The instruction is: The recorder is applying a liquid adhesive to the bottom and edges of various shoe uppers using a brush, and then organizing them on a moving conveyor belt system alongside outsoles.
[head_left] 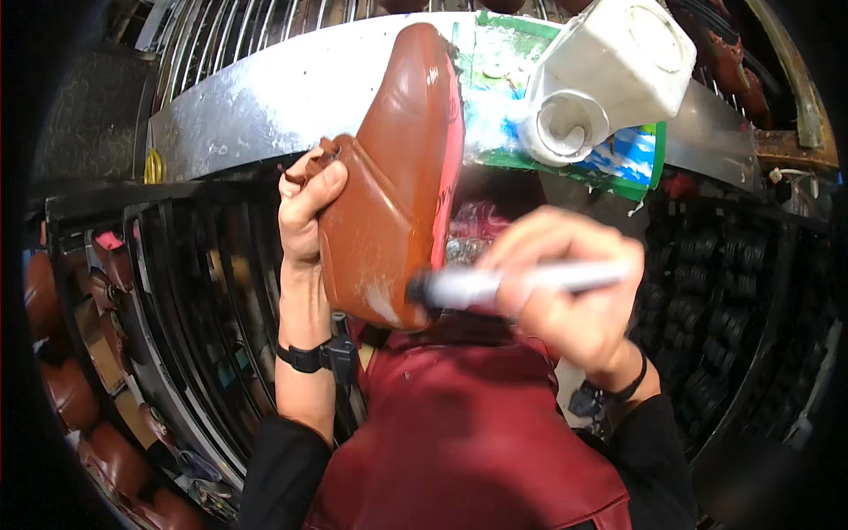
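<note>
A brown leather shoe upper [375, 203] is held up on its side, toe away from me and heel near my apron. Fingers and thumb of my left hand [305, 208] are wrapped around its opening, by the laces [327, 150]. Along the shoe's right side runs a pink underside [449, 177] with dark marks. A pale scuffed patch shows near the heel. My right hand [565, 283], blurred by motion, grips a white-handled brush [468, 288]. Its dark tip lies against the lower edge of the heel, or just over it.
Beyond the shoe stands a metal bench [256, 102]. A white plastic container [605, 75] with a round opening lies on a green and blue sheet [495, 53] there. Racks with brown shoes [115, 450] are at left; dark soles [707, 300] fill a rack at right.
</note>
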Demonstrator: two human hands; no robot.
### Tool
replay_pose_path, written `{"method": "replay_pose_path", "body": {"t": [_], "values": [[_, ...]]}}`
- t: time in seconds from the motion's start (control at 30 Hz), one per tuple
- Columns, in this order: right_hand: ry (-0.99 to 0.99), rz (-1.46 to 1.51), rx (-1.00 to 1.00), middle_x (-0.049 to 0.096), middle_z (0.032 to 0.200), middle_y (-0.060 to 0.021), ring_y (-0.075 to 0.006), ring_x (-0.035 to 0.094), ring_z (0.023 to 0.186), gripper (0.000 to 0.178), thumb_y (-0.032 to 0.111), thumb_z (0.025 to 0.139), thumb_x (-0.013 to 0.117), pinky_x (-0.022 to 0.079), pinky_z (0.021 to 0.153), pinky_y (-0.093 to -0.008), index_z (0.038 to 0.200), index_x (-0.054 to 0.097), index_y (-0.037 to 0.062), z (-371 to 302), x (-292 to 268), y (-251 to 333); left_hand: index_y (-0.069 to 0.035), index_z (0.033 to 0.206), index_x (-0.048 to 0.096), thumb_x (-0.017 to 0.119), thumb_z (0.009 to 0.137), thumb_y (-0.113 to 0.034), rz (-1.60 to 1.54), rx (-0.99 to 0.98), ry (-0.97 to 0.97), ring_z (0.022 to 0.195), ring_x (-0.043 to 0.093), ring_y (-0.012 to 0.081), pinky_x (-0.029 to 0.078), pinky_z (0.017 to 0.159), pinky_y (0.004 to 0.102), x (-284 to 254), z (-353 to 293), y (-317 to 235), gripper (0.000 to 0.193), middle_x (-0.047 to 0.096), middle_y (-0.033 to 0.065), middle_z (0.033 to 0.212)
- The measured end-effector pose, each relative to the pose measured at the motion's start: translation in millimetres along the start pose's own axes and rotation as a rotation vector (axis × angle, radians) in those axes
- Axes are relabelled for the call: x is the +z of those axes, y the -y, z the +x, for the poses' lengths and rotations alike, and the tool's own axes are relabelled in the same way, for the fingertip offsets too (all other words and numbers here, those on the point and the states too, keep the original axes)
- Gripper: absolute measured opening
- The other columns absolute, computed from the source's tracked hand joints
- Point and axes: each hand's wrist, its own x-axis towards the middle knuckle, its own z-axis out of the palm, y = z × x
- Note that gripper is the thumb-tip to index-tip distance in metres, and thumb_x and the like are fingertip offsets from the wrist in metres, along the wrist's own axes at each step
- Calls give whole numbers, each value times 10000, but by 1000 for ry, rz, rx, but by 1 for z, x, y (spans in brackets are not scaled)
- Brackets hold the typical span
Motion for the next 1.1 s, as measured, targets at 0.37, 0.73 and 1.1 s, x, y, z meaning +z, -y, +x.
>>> {"method": "replay_pose_path", "body": {"t": [0.37, 0.73, 1.1], "values": [[89, -184, -147, 751, 954, -221, -253, 729, 865, 237, 71, 743, 776, 593, 803, -365, 921, 707, -69, 20, -3, 34, 19, 1271, 649, 596, 1064, -199, -124, -107, -79, 937, 777, 243, 661, 863, 397, 14, 11, -12, 306, 755, 148, 1124], [362, -274, -279, 735, 991, -235, -250, 698, 957, 320, 156, 744, 774, 578, 854, -358, 967, 681, -54, 64, -2, 62, -1, 1324, 636, 562, 1094, -357, -425, -205, 49, 1010, 758, 291, 648, 900, 448, 22, 4, -12, 431, 735, 176, 1211], [590, -61, -397, 744, 1024, -233, -264, 732, 910, 301, 113, 802, 740, 604, 799, -370, 1041, 693, -65, 120, -31, 46, 18, 1365, 628, 690, 1033, -118, 536, 347, -162, 1001, 723, 150, 613, 870, 287, 62, -7, 14, 364, 736, 91, 1186]]}}
